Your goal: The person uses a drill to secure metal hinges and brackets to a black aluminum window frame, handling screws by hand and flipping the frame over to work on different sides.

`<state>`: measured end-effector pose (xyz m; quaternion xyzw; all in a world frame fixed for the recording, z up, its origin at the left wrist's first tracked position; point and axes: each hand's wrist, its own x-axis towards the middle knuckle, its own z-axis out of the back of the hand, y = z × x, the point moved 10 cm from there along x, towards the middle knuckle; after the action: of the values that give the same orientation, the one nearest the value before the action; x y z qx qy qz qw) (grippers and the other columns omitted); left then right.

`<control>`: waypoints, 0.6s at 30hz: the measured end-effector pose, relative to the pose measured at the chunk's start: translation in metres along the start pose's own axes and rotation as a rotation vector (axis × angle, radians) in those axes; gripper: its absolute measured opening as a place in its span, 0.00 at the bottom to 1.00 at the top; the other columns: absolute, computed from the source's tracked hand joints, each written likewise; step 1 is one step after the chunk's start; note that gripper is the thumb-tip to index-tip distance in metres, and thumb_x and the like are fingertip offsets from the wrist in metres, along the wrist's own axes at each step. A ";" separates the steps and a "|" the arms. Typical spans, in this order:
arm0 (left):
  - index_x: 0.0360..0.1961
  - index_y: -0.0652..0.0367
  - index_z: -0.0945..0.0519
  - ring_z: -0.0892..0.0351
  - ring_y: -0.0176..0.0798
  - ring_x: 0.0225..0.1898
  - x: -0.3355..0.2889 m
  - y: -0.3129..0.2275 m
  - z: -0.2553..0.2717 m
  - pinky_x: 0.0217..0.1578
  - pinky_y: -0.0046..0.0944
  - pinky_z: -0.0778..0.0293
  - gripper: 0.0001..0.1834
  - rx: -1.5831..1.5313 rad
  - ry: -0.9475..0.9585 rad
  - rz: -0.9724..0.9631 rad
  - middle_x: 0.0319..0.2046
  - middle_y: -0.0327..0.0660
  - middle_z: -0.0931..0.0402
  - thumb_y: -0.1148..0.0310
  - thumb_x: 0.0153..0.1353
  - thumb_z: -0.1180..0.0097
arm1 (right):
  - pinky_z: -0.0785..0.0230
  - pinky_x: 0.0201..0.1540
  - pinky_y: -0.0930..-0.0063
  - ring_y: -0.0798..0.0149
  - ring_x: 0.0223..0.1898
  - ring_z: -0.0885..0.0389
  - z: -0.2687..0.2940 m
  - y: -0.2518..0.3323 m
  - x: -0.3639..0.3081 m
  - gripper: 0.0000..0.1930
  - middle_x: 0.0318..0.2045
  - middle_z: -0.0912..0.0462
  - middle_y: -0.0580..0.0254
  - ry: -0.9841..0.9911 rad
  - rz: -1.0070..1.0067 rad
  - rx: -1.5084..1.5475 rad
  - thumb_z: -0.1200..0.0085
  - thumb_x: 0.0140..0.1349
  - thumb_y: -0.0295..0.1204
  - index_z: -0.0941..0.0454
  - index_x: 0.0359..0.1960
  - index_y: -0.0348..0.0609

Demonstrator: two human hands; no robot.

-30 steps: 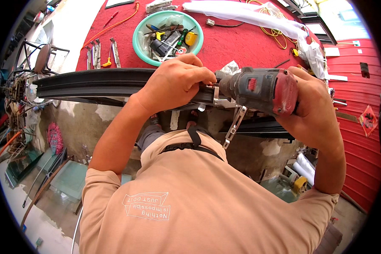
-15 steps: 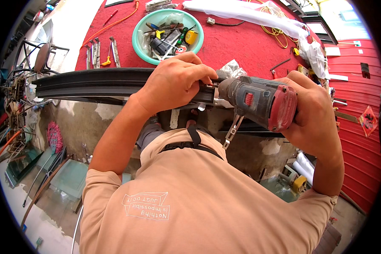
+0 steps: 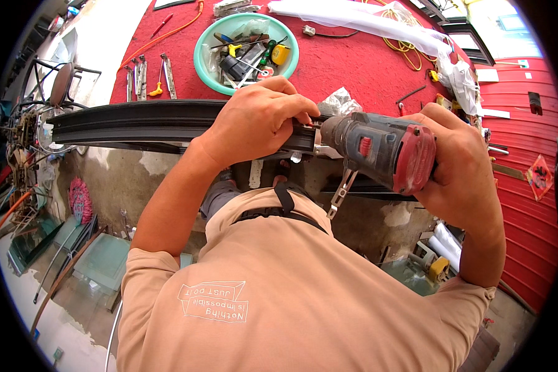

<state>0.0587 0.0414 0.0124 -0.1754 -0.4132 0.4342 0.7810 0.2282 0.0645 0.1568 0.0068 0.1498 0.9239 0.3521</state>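
My right hand (image 3: 456, 164) is wrapped round the grip of a grey and red cordless drill (image 3: 381, 149), whose chuck points left. The drill's nose meets the right end of a long black metal frame profile (image 3: 142, 123) lying across in front of me. My left hand (image 3: 257, 118) rests over that end of the profile, thumb and fingers pinched together just by the chuck. Whatever small piece sits between those fingertips is too hidden to name. A slotted metal arm (image 3: 342, 193) hangs down below the drill, beside the frame's end.
A mint-green basin (image 3: 199, 59) of hand tools stands on the red-covered table (image 3: 347, 59) beyond the profile. Metal hinge strips (image 3: 141, 77) and a yellow-handled hex key (image 3: 157, 90) lie to its left. White plastic sheeting (image 3: 366, 23) and a yellow cord (image 3: 409, 49) are at far right.
Almost nothing differs. Both hands and the drill keep nearly the same place, with only a very slight shift of the drill.
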 end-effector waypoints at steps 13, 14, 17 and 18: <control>0.50 0.55 0.07 0.10 0.49 0.48 -0.010 -0.003 0.023 0.51 0.49 0.13 0.20 -0.001 -0.081 0.058 0.46 0.40 0.06 0.84 0.57 0.34 | 0.22 0.47 0.53 0.42 0.40 0.17 -0.003 -0.007 0.016 0.16 0.36 0.16 0.52 0.103 0.034 0.014 0.30 0.49 0.21 0.14 0.42 0.37; 0.50 0.55 0.07 0.10 0.49 0.49 -0.014 -0.003 0.027 0.52 0.50 0.13 0.20 0.038 -0.089 0.069 0.47 0.41 0.06 0.84 0.58 0.34 | 0.21 0.48 0.53 0.42 0.41 0.16 -0.003 -0.009 0.019 0.16 0.37 0.15 0.52 0.116 0.045 0.020 0.30 0.51 0.21 0.14 0.43 0.37; 0.49 0.55 0.08 0.09 0.50 0.51 -0.029 -0.005 0.038 0.54 0.49 0.13 0.18 0.171 -0.156 0.043 0.47 0.40 0.06 0.83 0.60 0.32 | 0.20 0.52 0.58 0.48 0.43 0.13 -0.004 -0.017 0.028 0.17 0.42 0.11 0.52 0.166 0.015 0.168 0.32 0.54 0.18 0.13 0.47 0.37; 0.48 0.55 0.08 0.09 0.50 0.52 -0.033 -0.002 0.037 0.55 0.49 0.13 0.16 0.176 -0.143 0.040 0.50 0.40 0.07 0.81 0.60 0.29 | 0.20 0.53 0.59 0.51 0.44 0.12 -0.005 -0.019 0.031 0.18 0.44 0.10 0.52 0.188 -0.005 0.207 0.32 0.56 0.17 0.13 0.49 0.37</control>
<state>0.0204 0.0101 0.0196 -0.0827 -0.4246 0.4959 0.7530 0.2167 0.0967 0.1441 -0.0436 0.2767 0.8992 0.3363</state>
